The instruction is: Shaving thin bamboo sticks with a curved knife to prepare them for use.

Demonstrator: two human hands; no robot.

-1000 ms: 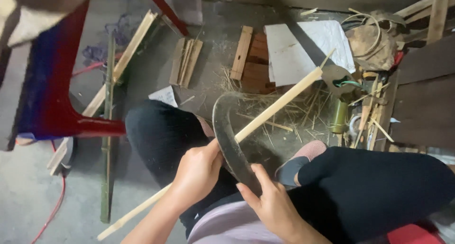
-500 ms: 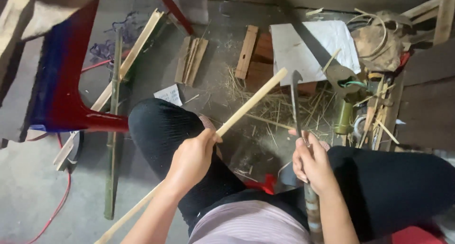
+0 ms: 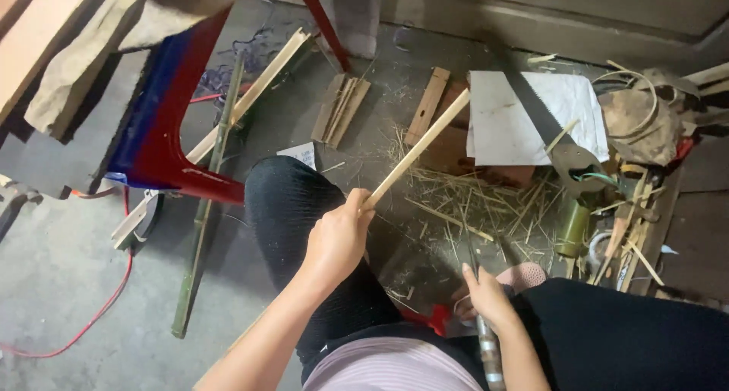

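Bamboo strip (image 3: 418,149) in clenched left hand (image 3: 338,239), right hand (image 3: 486,298) clasping knife (image 3: 486,338), shavings (image 3: 471,201) underneath.

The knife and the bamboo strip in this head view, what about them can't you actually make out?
- Knife: the blade is edge-on and thin, so its shape is unclear; the right hand covers the grip, and the handle end is cut off by the bottom edge.
- Bamboo strip: the left hand and forearm hide its lower part.
- Right foot: mostly hidden behind the knee.
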